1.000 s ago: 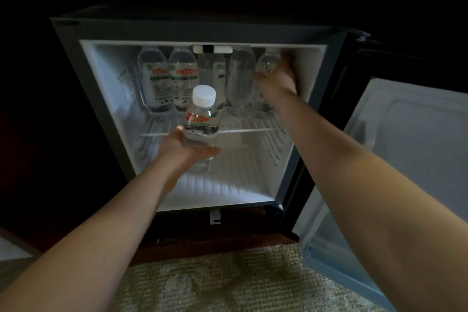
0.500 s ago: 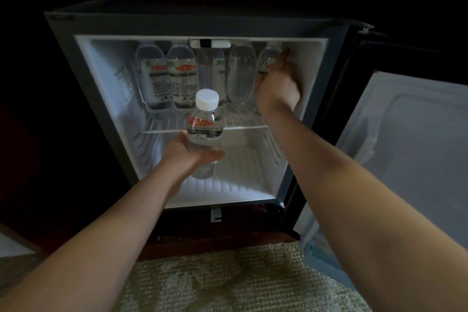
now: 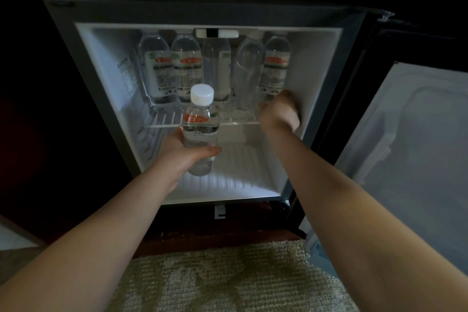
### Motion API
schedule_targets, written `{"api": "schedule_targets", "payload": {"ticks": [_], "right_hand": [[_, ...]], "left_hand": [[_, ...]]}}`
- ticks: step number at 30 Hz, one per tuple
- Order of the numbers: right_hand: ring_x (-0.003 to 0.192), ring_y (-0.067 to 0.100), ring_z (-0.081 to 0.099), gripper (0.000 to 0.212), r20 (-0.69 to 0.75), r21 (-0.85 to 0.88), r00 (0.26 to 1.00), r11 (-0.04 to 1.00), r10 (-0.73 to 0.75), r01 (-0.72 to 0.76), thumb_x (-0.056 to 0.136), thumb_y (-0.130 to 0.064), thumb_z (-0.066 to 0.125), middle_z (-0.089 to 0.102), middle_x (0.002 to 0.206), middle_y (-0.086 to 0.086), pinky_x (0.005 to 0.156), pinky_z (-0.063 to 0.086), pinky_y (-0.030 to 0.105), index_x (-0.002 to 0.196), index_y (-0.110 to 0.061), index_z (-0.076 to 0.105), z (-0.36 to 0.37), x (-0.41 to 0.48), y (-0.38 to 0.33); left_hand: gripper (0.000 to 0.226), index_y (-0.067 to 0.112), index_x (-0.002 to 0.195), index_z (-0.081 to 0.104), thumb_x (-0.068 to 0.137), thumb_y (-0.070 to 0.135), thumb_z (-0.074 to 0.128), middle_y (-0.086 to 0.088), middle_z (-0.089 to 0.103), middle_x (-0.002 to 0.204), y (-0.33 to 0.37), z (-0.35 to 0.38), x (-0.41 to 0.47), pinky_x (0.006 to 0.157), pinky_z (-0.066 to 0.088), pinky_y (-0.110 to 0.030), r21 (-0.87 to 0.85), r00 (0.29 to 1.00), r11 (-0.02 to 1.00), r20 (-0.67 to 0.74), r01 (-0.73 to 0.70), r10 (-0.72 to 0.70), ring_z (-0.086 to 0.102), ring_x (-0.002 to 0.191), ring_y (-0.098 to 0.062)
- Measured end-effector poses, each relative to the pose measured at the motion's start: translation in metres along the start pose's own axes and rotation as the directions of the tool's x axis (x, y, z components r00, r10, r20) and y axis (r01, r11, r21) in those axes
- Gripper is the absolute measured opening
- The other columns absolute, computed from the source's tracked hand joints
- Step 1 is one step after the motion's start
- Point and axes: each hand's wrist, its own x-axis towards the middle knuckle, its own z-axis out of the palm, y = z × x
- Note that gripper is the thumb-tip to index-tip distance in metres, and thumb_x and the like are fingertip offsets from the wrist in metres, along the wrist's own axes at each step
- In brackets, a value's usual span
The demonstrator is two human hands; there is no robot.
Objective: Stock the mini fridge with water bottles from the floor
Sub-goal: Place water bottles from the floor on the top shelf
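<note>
Wrapping around the lower body of a water bottle (image 3: 200, 132), the left hand (image 3: 186, 156) is holding it upright in the centre of the frame, just in front of the wire shelf (image 3: 162, 120) of the open mini fridge (image 3: 106, 88), thumb lying across the near side. Right of centre, the right hand (image 3: 279, 113) is hanging curled at the shelf's front edge, just below the rightmost of five stocked bottles (image 3: 217, 68) standing in a row along the back; whether it is gripping anything cannot be told, though nothing is showing in it. Judging by the clear contents, the held bottle is full, so it is probably carrying some weight, and its thin plastic wall is likely giving slightly under pressure and feeling smooth; the labelled waist looks the firmest place to hold. The fridge door (image 3: 417, 147) is standing open at the right edge, and a pale rug (image 3: 228, 284) is filling the bottom of the frame.
</note>
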Motion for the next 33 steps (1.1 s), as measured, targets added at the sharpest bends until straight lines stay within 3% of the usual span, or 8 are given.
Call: {"api": "schedule_targets", "payload": {"ticks": [5, 9, 12, 15, 19, 22, 29, 33], "right_hand": [[0.117, 0.033, 0.057, 0.039, -0.014, -0.023, 0.999, 0.999, 0.042, -0.042, 0.095, -0.027, 0.055, 0.056, 0.129, 0.015, 0.087, 0.048, 0.04, 0.126, -0.005, 0.046, 0.001, 0.004, -0.006], [0.117, 0.035, 0.055, 0.047, -0.006, 0.02, 1.0, 0.999, 0.026, -0.026, 0.094, -0.034, 0.054, 0.055, 0.13, 0.018, 0.086, 0.048, 0.04, 0.127, -0.002, 0.043, 0.002, 0.001, -0.005], [0.113, 0.038, 0.056, 0.054, -0.036, 0.076, 0.999, 0.997, 0.035, -0.032, 0.094, -0.037, 0.054, 0.054, 0.128, 0.019, 0.081, 0.047, 0.04, 0.131, -0.003, 0.034, -0.002, -0.005, -0.004], [0.105, 0.039, 0.06, 0.042, -0.105, 0.156, 0.992, 0.984, -0.072, 0.088, 0.095, -0.031, 0.049, 0.062, 0.117, 0.019, 0.078, 0.046, 0.039, 0.126, -0.005, 0.038, -0.003, -0.022, -0.004], [0.1, 0.036, 0.061, 0.035, -0.037, 0.17, 0.946, 0.931, -0.323, 0.324, 0.095, -0.03, 0.05, 0.064, 0.114, 0.015, 0.068, 0.04, 0.033, 0.123, -0.01, 0.044, -0.002, -0.031, -0.018], [0.097, 0.034, 0.062, 0.035, 0.031, 0.148, 0.937, 0.929, -0.347, 0.339, 0.096, -0.026, 0.05, 0.062, 0.114, 0.015, 0.066, 0.036, 0.031, 0.125, -0.01, 0.041, 0.002, -0.019, -0.031], [0.097, 0.032, 0.062, 0.038, 0.04, 0.091, 0.938, 0.936, -0.345, 0.34, 0.095, -0.021, 0.049, 0.062, 0.114, 0.013, 0.066, 0.035, 0.03, 0.131, -0.011, 0.04, 0.003, -0.015, -0.029], [0.086, 0.029, 0.061, 0.032, -0.052, 0.181, 0.94, 0.923, -0.337, 0.341, 0.091, -0.023, 0.054, 0.064, 0.098, 0.01, 0.065, 0.036, 0.03, 0.119, -0.009, 0.046, 0.0, -0.038, -0.025]], "left_hand": [[0.043, 0.027, 0.095, 0.058, 0.064, 0.011, 0.083, -0.005, 0.068, 0.108, -0.006, 0.0, 0.005, 0.095, 0.05, -0.045, 0.013, 1.0, 1.0, -0.01, 0.003, -0.002, 0.064, 0.098, -0.023], [0.042, 0.029, 0.093, 0.059, 0.063, 0.013, 0.083, -0.003, 0.069, 0.105, -0.011, 0.0, 0.004, 0.094, 0.05, -0.048, 0.017, 1.0, 1.0, -0.01, 0.012, -0.012, 0.065, 0.097, -0.023], [0.047, 0.025, 0.102, 0.059, 0.064, 0.012, 0.083, -0.003, 0.069, 0.106, -0.013, -0.001, 0.002, 0.094, 0.05, -0.046, -0.002, 0.999, 1.0, -0.025, 0.025, -0.025, 0.065, 0.098, -0.022], [0.047, 0.024, 0.104, 0.059, 0.065, 0.011, 0.082, -0.001, 0.069, 0.104, -0.012, -0.003, -0.002, 0.093, 0.05, -0.042, -0.027, 0.999, 0.999, -0.016, 0.028, -0.028, 0.065, 0.098, -0.021], [0.047, 0.027, 0.103, 0.06, 0.063, 0.015, 0.084, 0.001, 0.069, 0.105, -0.014, -0.007, -0.003, 0.095, 0.049, -0.046, -0.011, 0.999, 0.999, -0.029, 0.043, -0.044, 0.064, 0.098, -0.02], [0.049, 0.025, 0.106, 0.059, 0.064, 0.015, 0.083, 0.001, 0.069, 0.105, -0.017, -0.01, -0.001, 0.095, 0.049, -0.047, -0.011, 0.998, 0.998, -0.04, 0.054, -0.054, 0.064, 0.098, -0.019], [0.057, 0.023, 0.111, 0.059, 0.061, 0.019, 0.085, 0.001, 0.069, 0.107, -0.02, -0.012, 0.003, 0.095, 0.049, -0.048, -0.015, 0.996, 0.997, -0.057, 0.07, -0.07, 0.065, 0.099, -0.021], [0.05, 0.029, 0.105, 0.059, 0.063, 0.021, 0.084, 0.003, 0.068, 0.108, -0.024, -0.009, 0.0, 0.095, 0.049, -0.045, 0.003, 0.994, 0.996, -0.065, 0.089, -0.089, 0.063, 0.101, -0.019]]}}
